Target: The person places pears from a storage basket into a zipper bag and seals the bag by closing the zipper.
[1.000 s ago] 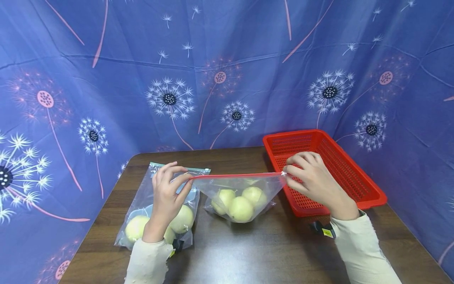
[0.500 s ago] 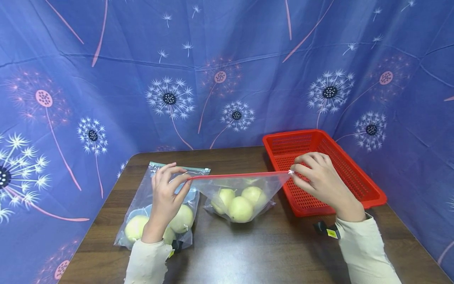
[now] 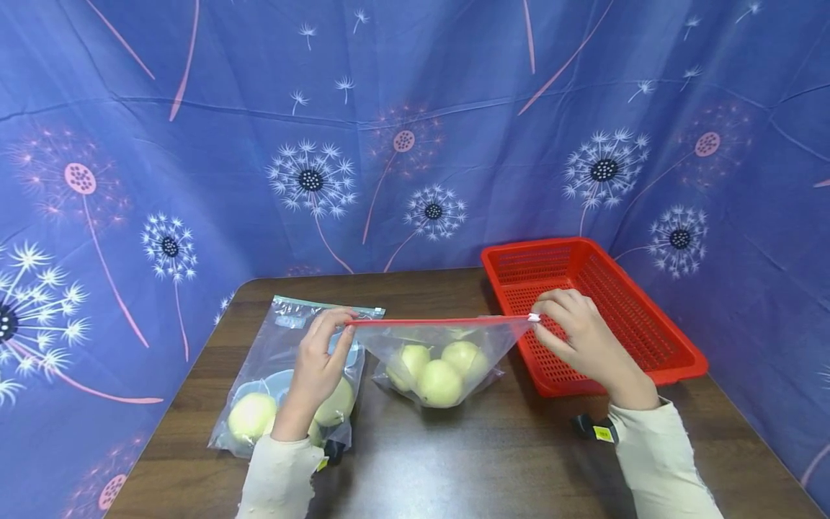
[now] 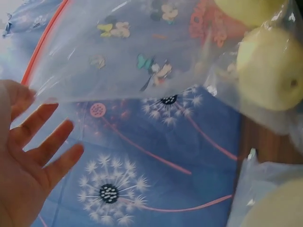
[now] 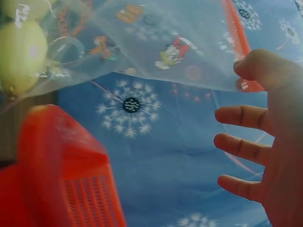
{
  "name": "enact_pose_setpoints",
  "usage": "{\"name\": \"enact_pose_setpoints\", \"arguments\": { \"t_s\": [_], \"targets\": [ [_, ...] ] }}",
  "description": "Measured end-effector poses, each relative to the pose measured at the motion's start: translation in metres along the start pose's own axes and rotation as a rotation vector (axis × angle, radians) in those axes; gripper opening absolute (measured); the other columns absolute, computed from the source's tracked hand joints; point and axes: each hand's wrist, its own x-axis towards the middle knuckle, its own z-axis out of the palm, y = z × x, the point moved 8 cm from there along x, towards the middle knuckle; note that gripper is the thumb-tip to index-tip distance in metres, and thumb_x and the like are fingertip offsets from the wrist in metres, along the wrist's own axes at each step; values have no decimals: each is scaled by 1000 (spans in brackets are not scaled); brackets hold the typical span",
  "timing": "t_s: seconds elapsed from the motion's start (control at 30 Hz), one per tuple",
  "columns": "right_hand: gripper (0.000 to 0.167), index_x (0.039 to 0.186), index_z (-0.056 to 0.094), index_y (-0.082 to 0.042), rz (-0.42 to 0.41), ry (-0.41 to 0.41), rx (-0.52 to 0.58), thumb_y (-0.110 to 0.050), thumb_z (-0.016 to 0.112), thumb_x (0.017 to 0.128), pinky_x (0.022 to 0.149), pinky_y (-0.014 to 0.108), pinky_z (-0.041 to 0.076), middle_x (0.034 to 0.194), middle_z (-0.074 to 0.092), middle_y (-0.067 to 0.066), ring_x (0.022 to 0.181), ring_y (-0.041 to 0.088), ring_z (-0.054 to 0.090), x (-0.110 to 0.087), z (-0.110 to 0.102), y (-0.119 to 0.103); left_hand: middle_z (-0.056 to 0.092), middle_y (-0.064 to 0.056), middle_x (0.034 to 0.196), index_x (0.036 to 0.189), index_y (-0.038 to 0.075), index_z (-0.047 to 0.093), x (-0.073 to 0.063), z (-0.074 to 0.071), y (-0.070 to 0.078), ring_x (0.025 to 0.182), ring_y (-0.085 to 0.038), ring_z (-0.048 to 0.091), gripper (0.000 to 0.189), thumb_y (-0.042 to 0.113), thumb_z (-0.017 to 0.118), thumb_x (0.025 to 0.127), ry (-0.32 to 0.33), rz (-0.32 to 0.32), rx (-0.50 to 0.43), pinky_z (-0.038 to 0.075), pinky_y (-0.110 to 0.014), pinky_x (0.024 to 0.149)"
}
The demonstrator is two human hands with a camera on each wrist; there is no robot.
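A clear zip bag with a red top strip is stretched upright between my hands. Several pale yellow-green round fruits lie in its bottom on the table. My left hand pinches the strip's left end between thumb and forefinger; the other fingers spread loosely in the left wrist view. At the right end, my right hand pinches the corner by a small white slider. Cartoon figures show on the bag in the left wrist view.
A second zip bag with a green strip, holding similar fruits, lies flat at the left, partly behind my left forearm. The red plastic basket stands at the right, behind my right hand. Blue patterned cloth hangs behind the table.
My right hand has moved right with the white slider, to the strip's end, then dipped slightly. My left hand has shifted slightly right, its fingers now closer to the strip.
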Motion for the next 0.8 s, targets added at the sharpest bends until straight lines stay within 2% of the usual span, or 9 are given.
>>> {"name": "enact_pose_setpoints", "arguments": {
  "t_s": [0.1,0.23,0.33,0.4,0.5,0.63,0.73,0.8],
  "targets": [
    [32,105,62,-4,61,-14,67,-2,73,75,84,46,40,106,62,10,100,29,55,-4,7,5,70,-16,109,104,-4,60,-5,6,-6,101,-19,66,13,-10,54,94,-20,-99,-97,47,-17,92],
    [40,118,59,-5,209,-85,158,-4,75,81,91,43,43,115,61,8,108,26,54,-9,19,14,68,-22,104,106,-9,53,-11,12,-13,96,-6,62,11,-10,46,98,-30,-215,-194,47,-15,87],
    [40,124,59,-8,309,-156,234,-7,73,87,95,49,45,121,61,6,115,26,54,-14,29,18,65,-22,97,106,-9,51,-15,15,-18,91,-4,58,10,-7,43,100,-39,-281,-226,47,-17,84],
    [41,128,59,-9,337,-191,267,-10,73,89,96,54,45,125,61,6,117,27,55,-16,35,19,62,-21,96,107,-10,49,-19,19,-21,91,-5,58,11,-5,41,102,-51,-326,-258,49,-19,84],
    [42,129,62,-12,312,-200,319,-9,73,89,98,43,48,126,63,5,117,24,57,-18,43,15,60,-22,98,108,-10,48,-23,23,-27,93,-4,60,14,-1,39,104,-55,-394,-303,51,-22,86],
    [36,121,68,-11,218,-144,460,4,69,88,98,21,45,125,66,8,118,13,58,-17,49,8,59,-21,101,111,-11,46,-28,25,-31,94,-1,60,16,1,38,105,-33,-434,-338,52,-23,86],
    [34,117,69,-5,199,-106,584,14,62,89,96,17,44,122,66,15,117,6,58,-13,51,1,59,-22,100,114,-10,44,-30,25,-34,93,-1,61,17,4,37,106,-22,-440,-364,52,-22,85],
    [32,117,68,-4,228,-91,645,14,58,91,94,17,45,122,67,15,115,4,59,-13,55,0,59,-19,97,115,-10,43,-30,25,-36,90,-1,62,18,5,37,106,-17,-450,-388,52,-21,84]
  ]
}}
